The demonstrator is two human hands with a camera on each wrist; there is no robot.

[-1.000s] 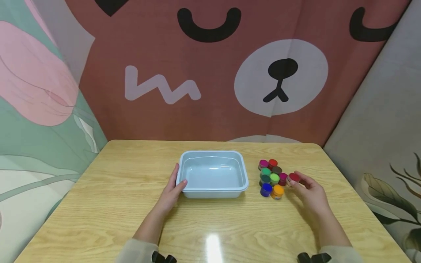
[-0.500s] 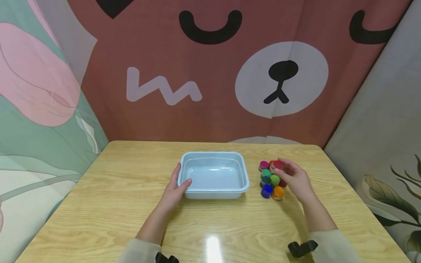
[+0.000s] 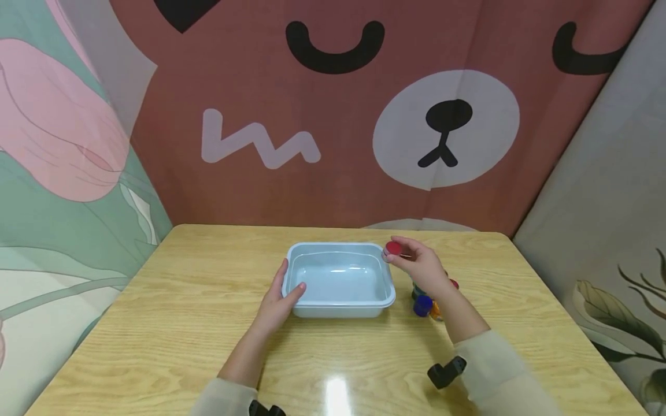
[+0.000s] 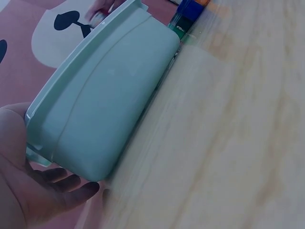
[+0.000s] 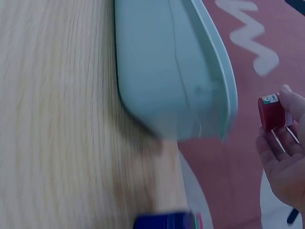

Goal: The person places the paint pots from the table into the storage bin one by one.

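Note:
A light-blue plastic basin (image 3: 338, 312) stands on the table with nothing inside. My left hand (image 3: 277, 300) grips its left end, thumb over the rim and fingers along the outer wall, as the left wrist view also shows. Between the thumb and fingers of my right hand (image 3: 424, 268) is a small red paint jar (image 5: 271, 113), held up at the basin's right rim. Below that hand, a blue jar (image 3: 422, 306) and an orange jar (image 3: 436, 312) stand in a group of small jars. My right hand and forearm hide most of the group.
The pale wooden table (image 3: 208, 289) reaches back to a hanging cloth (image 3: 250, 196) printed with a bear's face. Black devices are strapped at both wrists, over light sleeves (image 3: 494, 364).
My right hand has carried the red paint jar leftward from the right side of the group, over the other jars, to the basin's right rim. The left hand keeps its grip on the basin.

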